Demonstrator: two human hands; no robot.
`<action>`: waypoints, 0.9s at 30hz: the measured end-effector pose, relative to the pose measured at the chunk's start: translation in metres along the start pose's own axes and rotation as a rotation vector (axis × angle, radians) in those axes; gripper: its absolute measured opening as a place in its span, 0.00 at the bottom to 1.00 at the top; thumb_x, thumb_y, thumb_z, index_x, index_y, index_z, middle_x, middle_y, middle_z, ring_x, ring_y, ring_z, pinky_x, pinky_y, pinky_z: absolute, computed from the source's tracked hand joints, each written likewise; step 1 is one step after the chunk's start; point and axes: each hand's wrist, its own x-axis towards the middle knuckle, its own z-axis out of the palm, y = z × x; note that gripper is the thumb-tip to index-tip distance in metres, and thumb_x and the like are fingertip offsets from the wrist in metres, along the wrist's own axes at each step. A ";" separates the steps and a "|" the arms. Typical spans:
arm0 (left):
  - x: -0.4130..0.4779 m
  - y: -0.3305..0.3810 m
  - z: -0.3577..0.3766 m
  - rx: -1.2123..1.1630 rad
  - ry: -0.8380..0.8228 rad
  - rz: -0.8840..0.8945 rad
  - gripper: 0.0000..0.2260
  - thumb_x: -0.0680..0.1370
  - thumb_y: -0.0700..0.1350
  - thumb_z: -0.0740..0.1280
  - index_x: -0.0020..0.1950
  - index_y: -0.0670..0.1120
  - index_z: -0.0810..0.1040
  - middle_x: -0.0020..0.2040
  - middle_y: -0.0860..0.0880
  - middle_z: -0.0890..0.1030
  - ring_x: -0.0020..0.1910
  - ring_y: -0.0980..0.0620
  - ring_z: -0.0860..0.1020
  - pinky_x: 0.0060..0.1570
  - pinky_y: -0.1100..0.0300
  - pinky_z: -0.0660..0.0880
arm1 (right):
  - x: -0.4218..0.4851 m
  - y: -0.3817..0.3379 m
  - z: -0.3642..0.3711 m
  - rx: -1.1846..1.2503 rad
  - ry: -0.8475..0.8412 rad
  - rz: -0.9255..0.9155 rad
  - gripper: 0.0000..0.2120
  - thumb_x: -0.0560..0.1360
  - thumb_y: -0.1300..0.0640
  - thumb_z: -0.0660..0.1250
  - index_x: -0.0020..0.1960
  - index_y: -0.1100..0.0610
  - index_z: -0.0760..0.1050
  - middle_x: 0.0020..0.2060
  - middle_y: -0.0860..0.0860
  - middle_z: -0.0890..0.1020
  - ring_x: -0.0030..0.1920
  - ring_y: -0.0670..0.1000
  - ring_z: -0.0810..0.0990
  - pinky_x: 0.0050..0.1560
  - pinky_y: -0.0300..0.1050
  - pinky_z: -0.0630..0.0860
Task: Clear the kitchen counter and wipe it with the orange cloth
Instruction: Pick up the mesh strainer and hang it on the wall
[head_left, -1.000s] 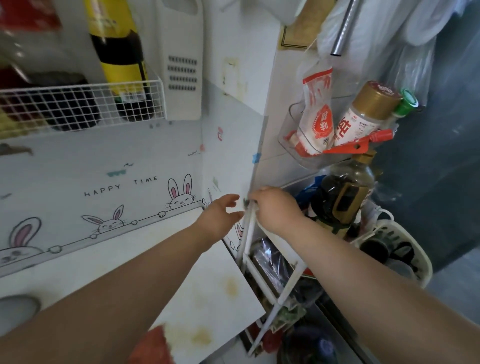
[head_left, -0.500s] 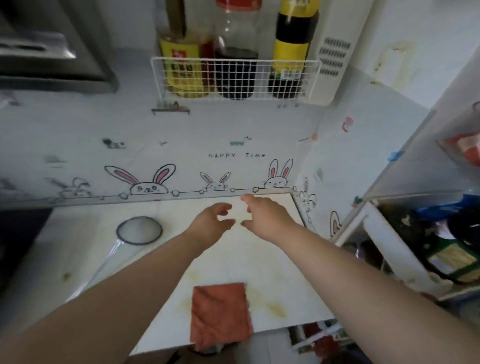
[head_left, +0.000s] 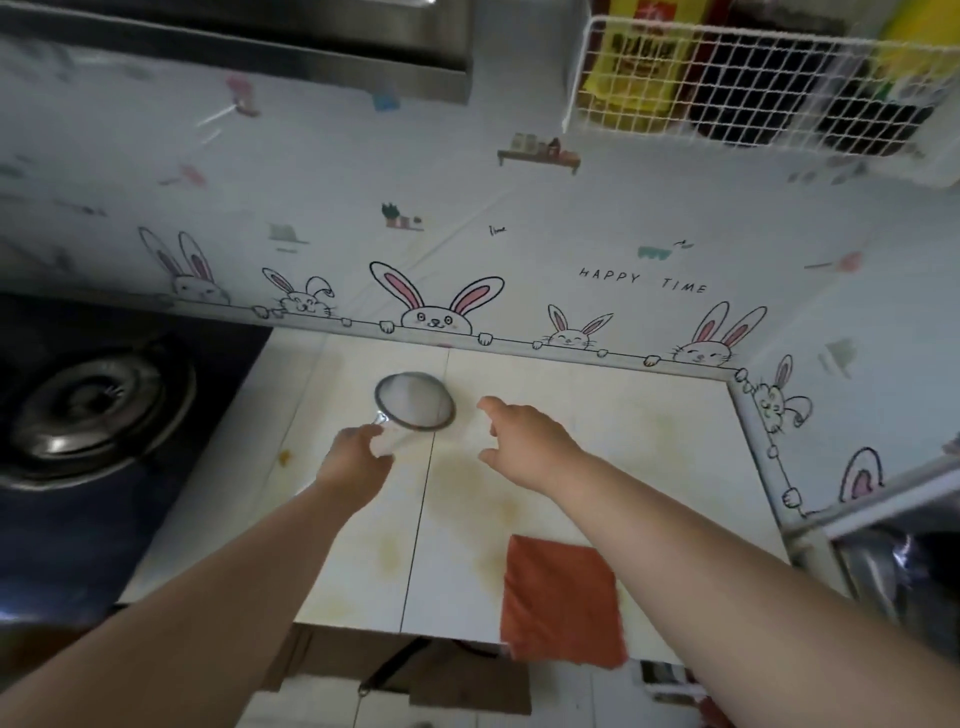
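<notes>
Wall: rabbit-printed covering (head_left: 436, 312) is wrapping round the right corner.
Hood: steel range hood (head_left: 260, 47) is hanging upper left.
Rack: white wire basket (head_left: 753, 78) is holding bottles (head_left: 628, 67) upper right.
Stove: dark burner (head_left: 98, 410) is sitting left.

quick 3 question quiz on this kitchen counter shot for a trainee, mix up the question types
1. True or false: the orange cloth lies at the front edge of the counter, and neither hand touches it.
2. The right hand is: A) open, holding nothing B) pinching the cloth C) curled into a fist
3. Fill in: the left hand has its grip on the handle of the ____.

Key: 1 true; 2 A; 3 strainer
</notes>
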 end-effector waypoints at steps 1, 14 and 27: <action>0.008 -0.012 0.000 0.080 -0.004 -0.002 0.23 0.75 0.46 0.67 0.69 0.46 0.68 0.68 0.42 0.69 0.64 0.42 0.72 0.63 0.51 0.70 | 0.003 -0.004 0.004 0.001 -0.011 0.001 0.28 0.76 0.53 0.64 0.73 0.54 0.59 0.60 0.54 0.76 0.61 0.58 0.74 0.56 0.51 0.75; 0.075 -0.043 0.020 0.340 -0.143 0.065 0.25 0.77 0.52 0.61 0.72 0.54 0.57 0.65 0.45 0.73 0.63 0.42 0.71 0.61 0.46 0.69 | -0.001 0.005 0.023 0.036 -0.077 0.072 0.30 0.77 0.52 0.65 0.75 0.53 0.57 0.65 0.53 0.73 0.62 0.55 0.74 0.60 0.51 0.72; 0.045 0.050 -0.001 0.568 -0.017 0.557 0.11 0.80 0.52 0.56 0.59 0.55 0.74 0.52 0.48 0.79 0.53 0.44 0.76 0.51 0.52 0.68 | 0.003 0.003 -0.002 0.007 0.063 0.007 0.34 0.73 0.56 0.69 0.75 0.56 0.58 0.70 0.55 0.64 0.67 0.58 0.67 0.64 0.50 0.68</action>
